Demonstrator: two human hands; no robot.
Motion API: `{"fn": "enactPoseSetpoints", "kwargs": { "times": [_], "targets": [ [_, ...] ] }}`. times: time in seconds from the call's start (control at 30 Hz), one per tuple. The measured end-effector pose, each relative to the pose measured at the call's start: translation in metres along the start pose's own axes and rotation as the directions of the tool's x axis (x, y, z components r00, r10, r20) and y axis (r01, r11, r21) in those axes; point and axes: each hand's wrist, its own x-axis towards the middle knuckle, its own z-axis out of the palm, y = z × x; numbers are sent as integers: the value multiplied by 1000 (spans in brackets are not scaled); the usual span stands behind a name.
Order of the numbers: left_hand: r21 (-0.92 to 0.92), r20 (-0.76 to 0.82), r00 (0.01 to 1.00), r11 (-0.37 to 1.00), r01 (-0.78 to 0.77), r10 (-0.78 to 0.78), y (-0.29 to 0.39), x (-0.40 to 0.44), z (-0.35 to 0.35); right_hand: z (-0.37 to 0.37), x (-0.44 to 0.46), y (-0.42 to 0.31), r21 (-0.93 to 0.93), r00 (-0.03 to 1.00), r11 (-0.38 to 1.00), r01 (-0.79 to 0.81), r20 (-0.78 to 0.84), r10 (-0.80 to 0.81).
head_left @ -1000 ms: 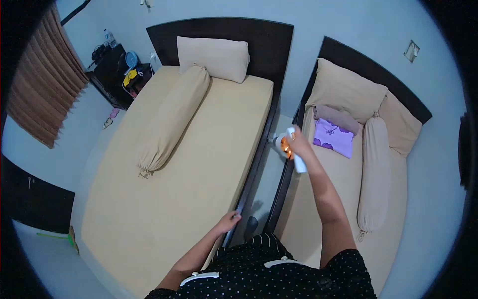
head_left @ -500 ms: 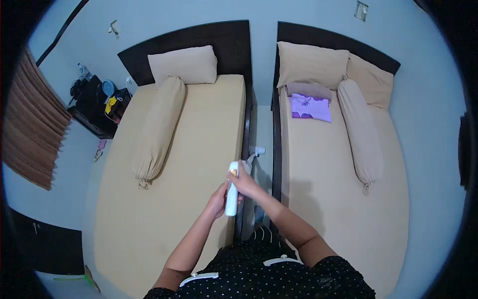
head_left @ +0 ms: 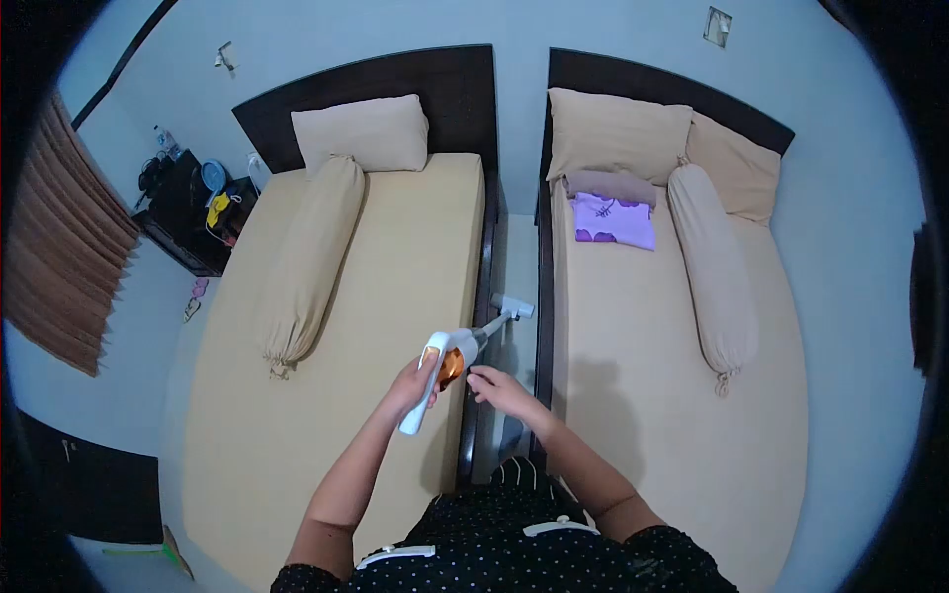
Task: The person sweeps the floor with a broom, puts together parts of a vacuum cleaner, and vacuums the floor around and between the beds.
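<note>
The left hand point(head_left: 415, 383) holds a stick vacuum cleaner point(head_left: 455, 362) by its white handle, with the fingers wrapped around the grip and the thumb lying along the near side. The handle slants over the edge of the left bed point(head_left: 395, 306), and an orange section shows just past it. From there the tube runs forward and down to the right, and the floor head point(head_left: 513, 307) is on the floor point(head_left: 518, 247) in the narrow gap between the two beds. The right hand point(head_left: 502, 391) is just beside the vacuum's body, above the gap, its fingers loosely bent and slightly apart; whether they touch the body cannot be told. On the left bed, a long bolster point(head_left: 318, 262) lies lengthwise, its far end by a pale pillow point(head_left: 361, 133) near the dark headboard. On the right bed point(head_left: 633, 326), two pillows point(head_left: 618, 136) lean at the headboard, and another bolster point(head_left: 714, 267) lies lengthwise. Between that bolster and the gap, a folded purple cloth point(head_left: 613, 221) lies just in front of a greyish cloth point(head_left: 611, 187). Beyond the left bed, a dark cabinet point(head_left: 176, 235) stands near the curtain point(head_left: 74, 242).
</note>
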Motion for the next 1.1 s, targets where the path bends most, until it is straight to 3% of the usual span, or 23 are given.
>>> {"fn": "enactPoseSetpoints", "kwargs": {
  "times": [0.1, 0.33, 0.47, 0.6, 0.73, 0.87, 1.03, 1.1],
  "targets": [
    [63, 20, 999, 997, -35, 34, 25, 48, 5, -28, 3, 5, -48, 992, 991, -122, -46, 119],
    [41, 29, 993, 992, -118, 117, 83, 170, 30, -93, 23, 41, -139, 982, 975, -172, -98, 160],
    [26, -21, 992, 992, -123, 124, 98, 228, 51, -112, 39, 83, -188, 986, 977, -100, -153, 71],
    [-5, 3, 989, 989, -147, 147, 117, 258, 65, -120, 46, 80, -194, 977, 965, -174, -154, 145],
    [-38, 1, 991, 990, -133, 133, 121, 277, 74, -122, 45, 90, -127, 980, 981, -145, -156, 124],
    [-20, -19, 993, 993, -115, 114, 89, 283, 75, -110, 25, 89, -137, 967, 962, -236, -134, 218],
    [6, 88, 990, 994, -109, 108, 51, 234, 71, -88, -6, 92, -185, 958, 959, -215, -232, 170],
    [-8, 110, 986, 993, -121, 121, 45, 206, 67, -86, -18, 79, -124, 953, 964, -235, -225, 203]
  ]
}}
